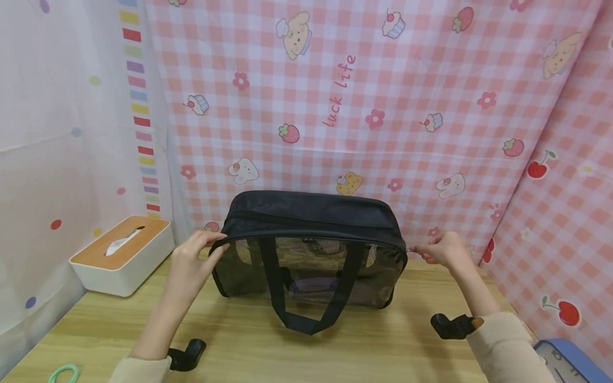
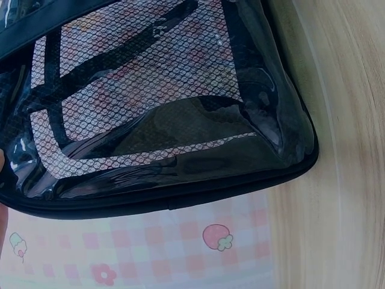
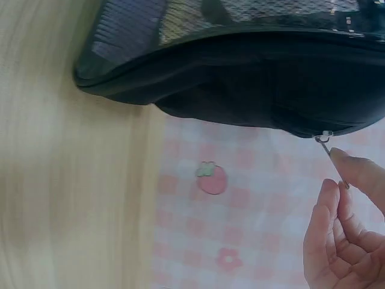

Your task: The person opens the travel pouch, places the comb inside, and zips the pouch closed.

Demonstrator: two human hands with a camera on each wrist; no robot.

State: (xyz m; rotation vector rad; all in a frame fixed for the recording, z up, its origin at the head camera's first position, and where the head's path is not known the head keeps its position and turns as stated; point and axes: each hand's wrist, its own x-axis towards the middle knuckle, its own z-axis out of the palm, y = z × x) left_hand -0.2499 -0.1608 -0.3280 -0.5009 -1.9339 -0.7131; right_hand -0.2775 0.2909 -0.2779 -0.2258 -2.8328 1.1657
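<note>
Here the left hand (image 1: 193,260) grips the black mesh bag (image 1: 308,250); the right hand (image 1: 442,248) pinches its thin metal zipper pull (image 3: 329,150).

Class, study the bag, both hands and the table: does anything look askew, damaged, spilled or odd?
Nothing stands out. The black mesh bag stands upright on the table, its handle hanging in front. The left hand holds its corner; the right hand pinches the zipper pull.

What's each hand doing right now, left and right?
Left hand: fingers grip the black bag at its corner.
Right hand: fingers pinch the zipper pull.
</note>
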